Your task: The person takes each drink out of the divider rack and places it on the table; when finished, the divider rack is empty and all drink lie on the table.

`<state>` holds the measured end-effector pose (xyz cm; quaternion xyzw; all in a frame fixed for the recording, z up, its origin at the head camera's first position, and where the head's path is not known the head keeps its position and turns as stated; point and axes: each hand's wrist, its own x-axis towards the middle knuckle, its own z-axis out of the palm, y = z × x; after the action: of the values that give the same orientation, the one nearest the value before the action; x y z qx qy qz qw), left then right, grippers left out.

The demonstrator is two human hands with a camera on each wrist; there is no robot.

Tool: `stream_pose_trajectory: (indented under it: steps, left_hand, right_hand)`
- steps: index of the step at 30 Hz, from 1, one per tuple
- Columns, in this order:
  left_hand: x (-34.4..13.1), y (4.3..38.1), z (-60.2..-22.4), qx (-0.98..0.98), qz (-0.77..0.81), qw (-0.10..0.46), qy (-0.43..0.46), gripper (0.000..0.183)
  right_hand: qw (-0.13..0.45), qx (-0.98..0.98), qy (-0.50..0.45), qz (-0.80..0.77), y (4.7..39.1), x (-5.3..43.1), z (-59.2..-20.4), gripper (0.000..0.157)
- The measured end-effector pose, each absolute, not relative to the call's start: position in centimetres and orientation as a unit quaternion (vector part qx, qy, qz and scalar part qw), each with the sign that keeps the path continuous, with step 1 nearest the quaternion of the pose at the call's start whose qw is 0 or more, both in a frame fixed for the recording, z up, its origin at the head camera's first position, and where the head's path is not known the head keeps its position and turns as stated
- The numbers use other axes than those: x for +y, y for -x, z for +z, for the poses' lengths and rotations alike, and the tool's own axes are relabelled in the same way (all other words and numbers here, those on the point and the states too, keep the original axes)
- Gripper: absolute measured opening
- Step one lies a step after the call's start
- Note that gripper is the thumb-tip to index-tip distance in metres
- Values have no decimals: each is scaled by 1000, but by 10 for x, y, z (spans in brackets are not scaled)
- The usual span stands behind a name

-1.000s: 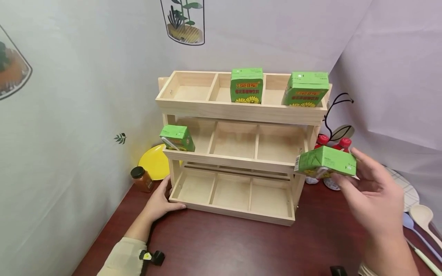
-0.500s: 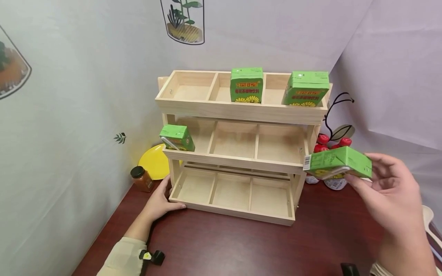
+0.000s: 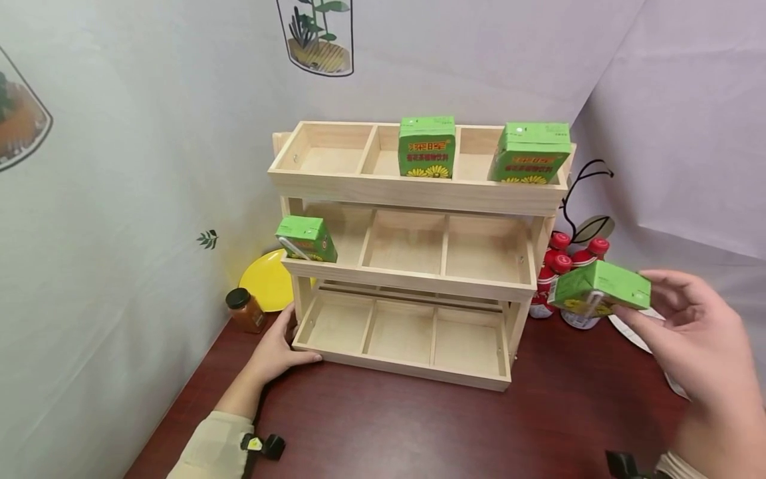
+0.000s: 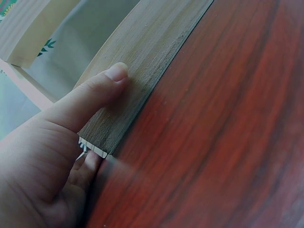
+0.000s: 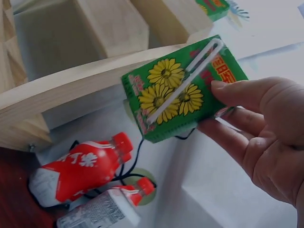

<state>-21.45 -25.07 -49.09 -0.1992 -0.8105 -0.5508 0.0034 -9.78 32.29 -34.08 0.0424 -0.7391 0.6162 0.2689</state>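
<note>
My right hand (image 3: 697,332) pinches a green drink carton (image 3: 601,287) at one end, thumb on the printed face, held in the air right of the wooden shelf rack (image 3: 407,189). In the right wrist view the carton (image 5: 178,88) shows yellow flowers and a white straw stuck on its front. At the rack's lower left corner my left hand (image 3: 278,352) grips the bottom tray; its thumb (image 4: 97,97) lies on the front board and its fingers go around the side, partly hidden. Two cartons, one a middle carton (image 3: 427,148) and one a right carton (image 3: 531,153), stand on the top tier. Another carton (image 3: 308,239) leans in the middle tier's left compartment.
Several red-capped bottles (image 3: 559,266) stand behind the rack's right side. A yellow plate (image 3: 266,283) and a dark-lidded jar (image 3: 245,311) are at its left. A white board-like item (image 3: 634,332) lies partly behind my right hand. Dark red tabletop (image 3: 389,432) extends in front.
My right hand has moved to the right with the carton, away from the rack, and the carton has turned slightly. The left hand has stayed on the rack's corner.
</note>
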Motion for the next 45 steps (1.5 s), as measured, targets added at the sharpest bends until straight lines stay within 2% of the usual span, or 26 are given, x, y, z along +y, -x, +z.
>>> stream_pose_trajectory:
  steps: [6,14,20,45]
  left_hand:
    - [-250,215,-491,-808,-554,4,200,118]
    - [-250,214,-491,-806,-557,3,200,118]
    - [-250,214,-490,-814,-546,7,197,118]
    - [-249,215,-489,-811,-550,6,201,118]
  right_hand:
    - [228,-856,-42,462,115,335,-359,54]
    - [161,-880,-70,441,138,345,-388,53]
    - [134,-888,-71,435,151,350,-405,49]
    - [124,-863,-103,479,169,361,-450,50]
